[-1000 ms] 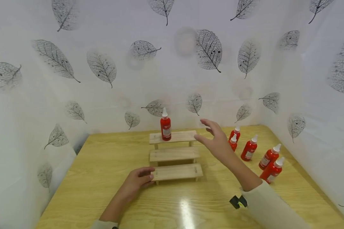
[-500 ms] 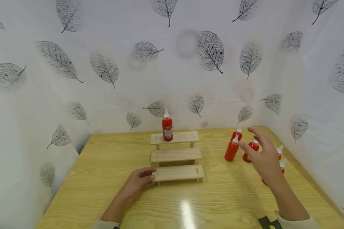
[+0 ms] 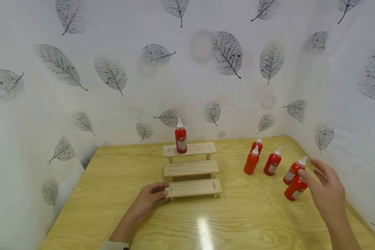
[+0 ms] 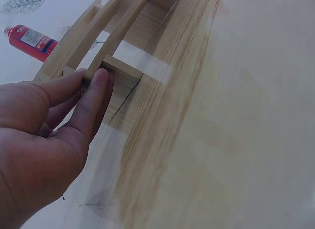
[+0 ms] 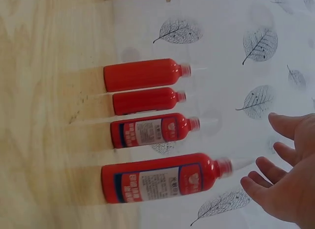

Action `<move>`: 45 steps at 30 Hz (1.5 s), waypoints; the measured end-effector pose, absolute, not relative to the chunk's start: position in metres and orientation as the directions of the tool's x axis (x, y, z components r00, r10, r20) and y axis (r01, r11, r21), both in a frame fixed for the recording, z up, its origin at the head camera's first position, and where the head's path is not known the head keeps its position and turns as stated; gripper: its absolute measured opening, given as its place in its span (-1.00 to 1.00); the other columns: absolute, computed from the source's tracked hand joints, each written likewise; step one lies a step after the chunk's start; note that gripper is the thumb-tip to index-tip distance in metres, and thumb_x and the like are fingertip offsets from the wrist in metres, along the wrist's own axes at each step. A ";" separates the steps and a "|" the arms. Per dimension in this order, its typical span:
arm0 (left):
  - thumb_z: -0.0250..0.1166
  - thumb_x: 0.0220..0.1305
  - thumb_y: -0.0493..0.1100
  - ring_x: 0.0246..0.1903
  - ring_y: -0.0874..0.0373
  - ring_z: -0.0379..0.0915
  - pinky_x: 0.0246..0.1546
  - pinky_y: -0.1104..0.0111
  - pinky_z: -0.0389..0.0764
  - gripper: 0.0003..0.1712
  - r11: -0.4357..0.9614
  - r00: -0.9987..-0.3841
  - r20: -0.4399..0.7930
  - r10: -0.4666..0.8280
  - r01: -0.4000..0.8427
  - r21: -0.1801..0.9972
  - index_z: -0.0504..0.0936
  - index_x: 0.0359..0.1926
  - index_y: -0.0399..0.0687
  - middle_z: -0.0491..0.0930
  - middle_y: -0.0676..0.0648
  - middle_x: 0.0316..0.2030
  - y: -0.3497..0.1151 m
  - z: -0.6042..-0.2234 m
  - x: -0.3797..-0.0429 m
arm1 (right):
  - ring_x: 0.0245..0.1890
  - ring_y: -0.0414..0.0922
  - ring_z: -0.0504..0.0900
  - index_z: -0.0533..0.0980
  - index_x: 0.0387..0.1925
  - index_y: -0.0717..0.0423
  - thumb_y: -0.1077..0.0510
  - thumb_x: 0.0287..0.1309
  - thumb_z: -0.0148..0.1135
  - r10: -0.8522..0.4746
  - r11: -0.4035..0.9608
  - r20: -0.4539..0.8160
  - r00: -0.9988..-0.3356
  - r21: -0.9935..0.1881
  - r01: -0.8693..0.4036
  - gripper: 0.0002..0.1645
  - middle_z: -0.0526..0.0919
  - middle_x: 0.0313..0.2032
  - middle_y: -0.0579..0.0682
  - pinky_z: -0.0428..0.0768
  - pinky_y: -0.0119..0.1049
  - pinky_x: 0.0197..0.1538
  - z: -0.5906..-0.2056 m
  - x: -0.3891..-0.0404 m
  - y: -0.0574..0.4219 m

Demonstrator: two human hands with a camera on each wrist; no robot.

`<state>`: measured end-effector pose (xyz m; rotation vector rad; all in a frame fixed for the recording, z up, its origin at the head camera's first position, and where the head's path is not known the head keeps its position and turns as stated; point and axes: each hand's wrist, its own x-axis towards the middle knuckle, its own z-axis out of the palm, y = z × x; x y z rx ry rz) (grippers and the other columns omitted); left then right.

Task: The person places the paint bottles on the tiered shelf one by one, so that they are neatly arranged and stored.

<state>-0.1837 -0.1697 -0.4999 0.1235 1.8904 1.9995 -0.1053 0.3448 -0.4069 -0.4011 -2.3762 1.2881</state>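
Pinched the left end of the bottom step (image 3: 193,188), right there at the centre, between the thumb and fingers of the left hand (image 3: 150,196); showed that grip up close in the left wrist view, at the very corner of the pale plank. Saw the middle step (image 3: 191,168) and top step (image 3: 203,148) rising behind it like a staircase. And up top, spotted the lone bottle (image 3: 181,140), red, upright, a little left of the plank's centre!

Over to the right side! Held nothing in the right hand (image 3: 326,189), hovering with loosely bent, parted fingers beside the nearest bottle (image 3: 295,190), red and standing on the surface (image 3: 112,173). Crossed in front of its nozzle with the thumb in the head view; could not tell touching from merely overlapping. Found the second bottle (image 3: 290,175) close behind, then the third bottle (image 3: 272,164) farther back and to the left, then the fourth bottle (image 3: 251,163), partly covering the rear bottle (image 3: 258,145). Counted four red ones in the right wrist view, labels facing out on two.

Noticed dark specks (image 3: 274,206) near the group, and a leaf-printed sheet (image 3: 187,83) behind everything.
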 end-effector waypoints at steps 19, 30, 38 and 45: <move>0.27 0.39 -0.32 0.03 0.10 0.56 0.16 0.31 0.70 -0.45 -0.015 -0.920 -0.195 0.340 -0.212 0.977 0.39 0.31 -0.50 0.46 -0.27 0.13 -0.169 -0.499 -0.183 | -0.03 -0.62 0.33 0.18 0.51 0.15 -0.07 0.33 0.31 0.397 0.486 0.054 -0.916 -0.859 0.160 -0.12 0.44 0.14 -0.38 0.46 -0.86 -0.20 -0.456 -0.108 0.370; 0.27 0.38 -0.32 0.02 0.12 0.54 0.13 0.33 0.71 -0.47 -0.009 -0.924 -0.208 0.319 -0.223 0.975 0.41 0.29 -0.49 0.47 -0.26 0.12 -0.168 -0.497 -0.182 | -0.14 -0.65 0.28 0.14 0.51 0.24 -0.10 0.30 0.34 0.401 0.522 0.046 -0.915 -0.832 0.187 -0.04 0.45 0.05 -0.35 0.43 -0.87 -0.25 -0.457 -0.108 0.368; 0.28 0.37 -0.33 0.00 0.13 0.54 0.13 0.32 0.71 -0.46 -0.021 -0.922 -0.201 0.330 -0.220 0.975 0.41 0.29 -0.50 0.47 -0.23 0.09 -0.168 -0.497 -0.182 | -0.11 -0.62 0.31 0.12 0.53 0.16 -0.18 0.30 0.31 0.384 0.553 0.051 -0.922 -0.812 0.185 -0.02 0.43 0.33 0.23 0.44 -0.82 -0.27 -0.444 -0.113 0.362; 0.28 0.37 -0.33 -0.01 0.14 0.53 0.12 0.32 0.72 -0.46 -0.023 -0.923 -0.203 0.327 -0.222 0.975 0.41 0.29 -0.49 0.47 -0.20 0.07 -0.169 -0.498 -0.182 | -0.07 -0.64 0.37 0.19 0.48 0.17 -0.09 0.29 0.36 0.334 0.541 0.141 -0.932 -0.838 0.067 -0.10 0.53 0.10 -0.38 0.45 -0.82 -0.21 -0.422 -0.121 0.346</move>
